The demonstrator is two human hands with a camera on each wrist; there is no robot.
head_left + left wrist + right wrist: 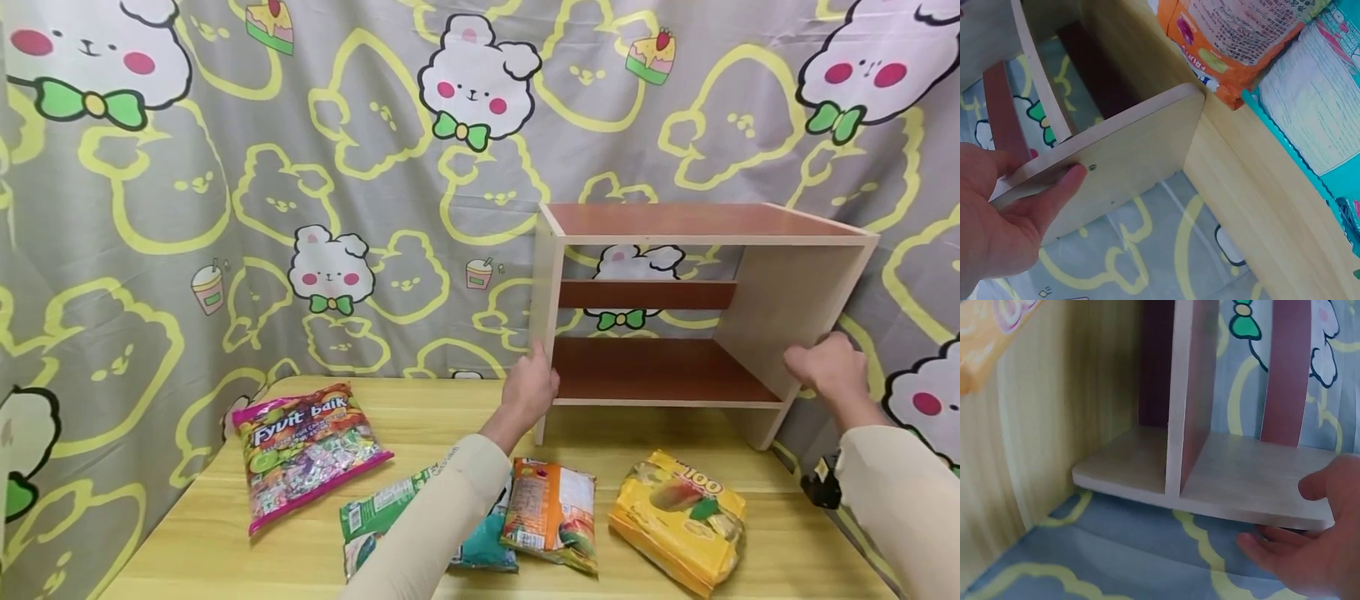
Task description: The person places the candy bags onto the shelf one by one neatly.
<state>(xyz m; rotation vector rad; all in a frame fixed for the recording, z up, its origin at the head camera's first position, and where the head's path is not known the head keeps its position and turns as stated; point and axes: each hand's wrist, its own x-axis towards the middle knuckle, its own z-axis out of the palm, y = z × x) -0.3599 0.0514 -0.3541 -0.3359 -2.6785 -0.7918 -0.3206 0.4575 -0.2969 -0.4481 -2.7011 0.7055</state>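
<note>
- Step, judged: steadying or placing the shelf (675,221), upright on the tabletop (427,417).
- Orange bag (551,512) and yellow bag (678,521): in front of shelf.
- Left hand (531,383): grips shelf's left panel (546,308) at its front edge.
- Right hand (832,367): grips right panel (795,308) likewise.
- Arms (442,517): outstretched, spread to shelf's sides.
- Next move likely calls for an even two-sided grip, shelf level.
</note>
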